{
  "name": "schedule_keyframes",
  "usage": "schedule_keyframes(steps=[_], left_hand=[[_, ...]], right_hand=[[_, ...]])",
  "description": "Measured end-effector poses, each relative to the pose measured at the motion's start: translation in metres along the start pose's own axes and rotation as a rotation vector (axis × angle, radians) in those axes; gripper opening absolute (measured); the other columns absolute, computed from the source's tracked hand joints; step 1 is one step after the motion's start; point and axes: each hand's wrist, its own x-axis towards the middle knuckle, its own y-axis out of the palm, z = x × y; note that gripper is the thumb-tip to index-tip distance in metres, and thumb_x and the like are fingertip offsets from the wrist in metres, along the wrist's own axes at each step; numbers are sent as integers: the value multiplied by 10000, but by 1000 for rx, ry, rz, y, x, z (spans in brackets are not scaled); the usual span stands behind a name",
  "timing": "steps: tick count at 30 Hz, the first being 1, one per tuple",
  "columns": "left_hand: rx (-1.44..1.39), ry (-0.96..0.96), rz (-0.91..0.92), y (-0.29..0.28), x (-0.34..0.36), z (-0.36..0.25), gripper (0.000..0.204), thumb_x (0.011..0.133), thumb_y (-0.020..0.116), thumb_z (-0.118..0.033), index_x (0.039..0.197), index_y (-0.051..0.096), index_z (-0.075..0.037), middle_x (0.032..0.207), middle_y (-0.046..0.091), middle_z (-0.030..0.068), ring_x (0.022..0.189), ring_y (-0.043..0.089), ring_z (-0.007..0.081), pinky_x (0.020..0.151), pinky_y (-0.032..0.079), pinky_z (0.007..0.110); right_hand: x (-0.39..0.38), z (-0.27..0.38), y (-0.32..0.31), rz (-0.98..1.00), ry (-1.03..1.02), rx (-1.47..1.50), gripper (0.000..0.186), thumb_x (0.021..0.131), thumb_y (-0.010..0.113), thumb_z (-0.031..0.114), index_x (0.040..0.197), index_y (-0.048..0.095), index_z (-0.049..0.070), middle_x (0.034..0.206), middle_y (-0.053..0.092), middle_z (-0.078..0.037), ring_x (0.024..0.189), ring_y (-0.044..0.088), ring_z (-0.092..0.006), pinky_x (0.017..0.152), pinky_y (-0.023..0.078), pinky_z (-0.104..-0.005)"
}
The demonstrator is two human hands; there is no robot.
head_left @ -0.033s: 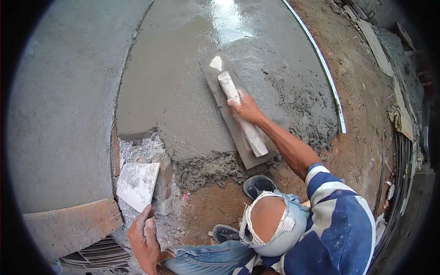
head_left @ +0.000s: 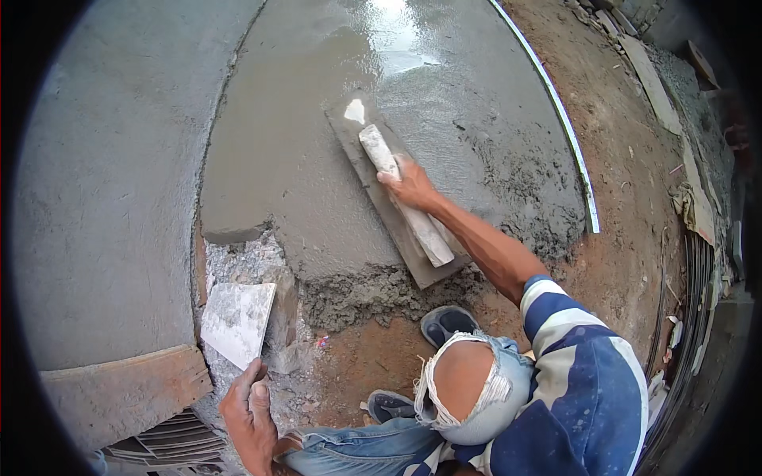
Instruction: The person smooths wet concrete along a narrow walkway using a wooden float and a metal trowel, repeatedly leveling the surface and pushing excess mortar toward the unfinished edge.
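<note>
Wet concrete (head_left: 270, 151) is filling the middle of the ground, lying between a drier-looking slab (head_left: 119, 198) on the left and a white edging strip (head_left: 556, 93) on the right. Over it, the right hand (head_left: 411, 188) is gripping the pale bar handle (head_left: 381, 151) of a long hand float (head_left: 389, 205), its fingers wrapping closely around the bar. The float is lying aslant on the concrete, its near end reaching the ragged front edge (head_left: 357, 297). Should the wrist be tilting too far, one side of the blade could be digging in and scoring a groove; too much weight on the near end could be crumbling that unformed edge toward the shoe (head_left: 448, 324) just beside it. Coarse lumps (head_left: 548, 174) on the right could be catching under the blade and dragging streaks through the smoother surface.

Farther out, the left hand (head_left: 250, 408) is hovering at the lower left, half curled, its fingertips showing at the bottom corner of a white tile piece (head_left: 238, 317); whether they are pinching it or merely meeting it, I cannot tell. A loose hold there could be letting the piece slip onto the rubble (head_left: 283, 317). Beyond, a wooden board (head_left: 131, 385) is bordering the drier slab
</note>
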Motion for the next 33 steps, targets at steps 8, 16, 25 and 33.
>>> schedule_keyframes(steps=[8,16,25,33], left_hand=[[150,-92,89,-7,12,1,461,1024,417,-312,1218,601,63,1141,652,234,1073,624,323,933,465,390],[86,-198,165,11,48,-2,459,1021,412,-301,1240,588,62,1180,640,232,1122,601,326,971,437,396],[-74,-85,107,25,55,15,587,993,474,-448,1221,586,81,1055,668,231,1009,639,286,939,468,391],[66,14,205,4,38,-15,500,1014,410,-343,1248,584,63,1186,631,244,1126,590,352,975,432,402]], right_hand=[[145,-13,69,145,22,-164,504,859,635,396,1127,568,-26,1013,648,-290,956,649,-418,821,510,-479],[192,-28,26,-64,150,-158,603,816,687,390,1113,577,-123,1075,633,-327,1003,643,-434,853,534,-448],[195,-99,-85,-354,255,-243,645,818,605,506,1052,631,-95,1062,639,-319,1026,628,-432,877,506,-445],[115,-134,-147,-463,370,-221,634,791,658,482,1060,630,-91,1069,643,-311,1036,629,-424,892,500,-440]])
